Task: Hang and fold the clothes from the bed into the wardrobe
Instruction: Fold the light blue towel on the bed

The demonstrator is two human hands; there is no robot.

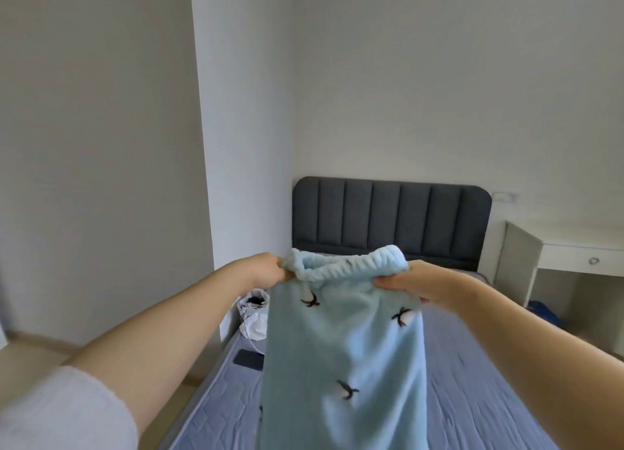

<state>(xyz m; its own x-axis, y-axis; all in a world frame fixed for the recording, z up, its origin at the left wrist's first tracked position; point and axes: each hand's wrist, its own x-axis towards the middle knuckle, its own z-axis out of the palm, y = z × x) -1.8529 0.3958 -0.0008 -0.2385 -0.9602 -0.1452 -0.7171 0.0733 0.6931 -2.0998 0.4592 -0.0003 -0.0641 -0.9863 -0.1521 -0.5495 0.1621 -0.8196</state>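
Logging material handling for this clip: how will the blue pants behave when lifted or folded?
Probably floppy: the pants hang straight down from the waistband. Likely light: the left hand and right hand hold them up by pinching its ends. The fluffy pile suggests little slipping.

Trousers (341,341) hang over the bed (472,365). Left hand (270,267) holds the waistband's left end, right hand (408,282) its right end. Headboard (388,216) stands at the bed's far end. Bag (255,318) lies on the bed's left edge, left of the trousers, with the phone (249,359) just nearer. Bench (574,243) stands right of the headboard.
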